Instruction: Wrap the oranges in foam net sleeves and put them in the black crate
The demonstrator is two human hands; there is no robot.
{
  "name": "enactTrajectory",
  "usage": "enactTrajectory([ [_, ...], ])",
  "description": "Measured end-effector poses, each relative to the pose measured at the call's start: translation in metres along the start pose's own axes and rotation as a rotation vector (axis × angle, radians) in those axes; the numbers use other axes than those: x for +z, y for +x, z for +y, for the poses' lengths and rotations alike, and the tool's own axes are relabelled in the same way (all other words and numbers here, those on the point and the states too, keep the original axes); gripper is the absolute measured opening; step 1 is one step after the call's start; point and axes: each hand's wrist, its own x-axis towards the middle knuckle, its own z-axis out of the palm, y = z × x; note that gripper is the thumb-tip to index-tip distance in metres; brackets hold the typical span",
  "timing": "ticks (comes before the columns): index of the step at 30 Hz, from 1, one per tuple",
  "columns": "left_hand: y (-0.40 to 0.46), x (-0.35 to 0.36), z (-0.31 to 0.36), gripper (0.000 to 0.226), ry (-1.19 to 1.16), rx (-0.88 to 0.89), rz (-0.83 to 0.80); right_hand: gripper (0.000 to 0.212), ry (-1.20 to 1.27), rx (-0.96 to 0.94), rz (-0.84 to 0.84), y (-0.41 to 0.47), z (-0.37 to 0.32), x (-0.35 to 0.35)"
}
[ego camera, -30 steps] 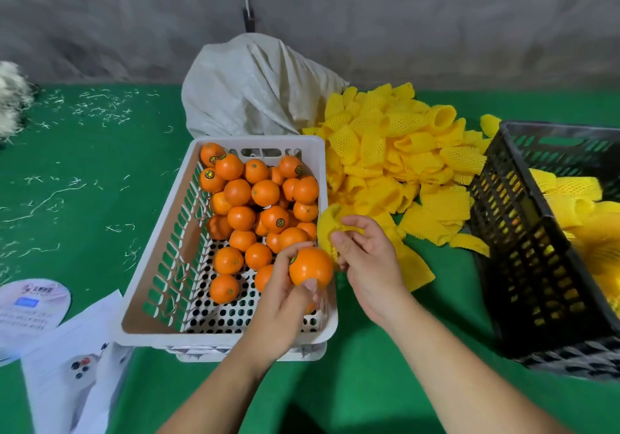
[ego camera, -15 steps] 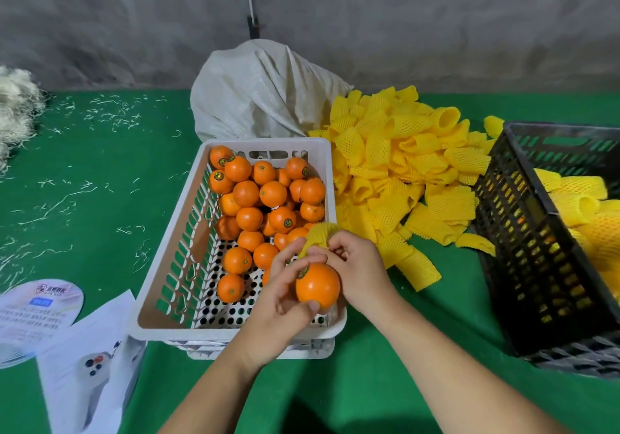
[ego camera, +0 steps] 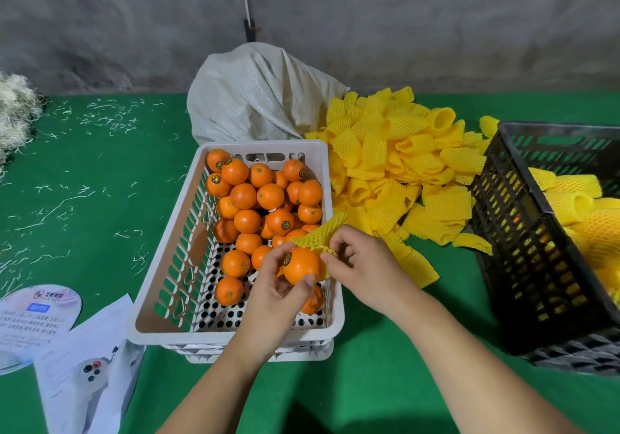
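Observation:
My left hand (ego camera: pixel 271 296) grips an orange (ego camera: pixel 302 264) above the near right corner of the white crate (ego camera: pixel 161 262), which holds several more oranges (ego camera: pixel 261 199). My right hand (ego camera: pixel 365 259) pinches a yellow foam net sleeve (ego camera: pixel 318 235) and holds its mouth against the top right of that orange. A heap of loose yellow sleeves (ego camera: pixel 402 165) lies behind my right hand. At the right stands the black crate (ego camera: pixel 523 232) with several sleeved oranges (ego camera: pixel 580 202) inside.
A grey woven sack (ego camera: pixel 258 98) sits behind the white crate. Printed leaflets (ego camera: pixel 67 349) lie at the near left on the green cloth (ego camera: pixel 100 182), which is strewn with pale fibre scraps. A grey wall closes off the back.
My right hand brought the sleeve from beside the orange onto its upper right side. My left hand turned the orange slightly and kept hold of it.

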Motion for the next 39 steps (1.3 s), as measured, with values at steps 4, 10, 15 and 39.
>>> enactTrajectory([
  [4,-0.003,0.002,0.003,0.044,-0.016,0.131,0.011,0.011,0.055,0.078,0.043,-0.001,-0.003,0.004],
  [10,-0.006,0.004,0.004,0.046,0.033,0.137,0.046,0.012,0.063,0.113,0.121,-0.007,-0.014,0.009],
  [15,-0.006,0.006,0.001,0.044,0.005,0.139,0.060,0.012,-0.355,-0.255,0.183,-0.013,-0.030,0.007],
  [39,0.005,-0.003,0.004,0.056,-0.167,-0.037,-0.027,0.076,-0.137,-0.102,0.075,-0.035,-0.030,0.045],
])
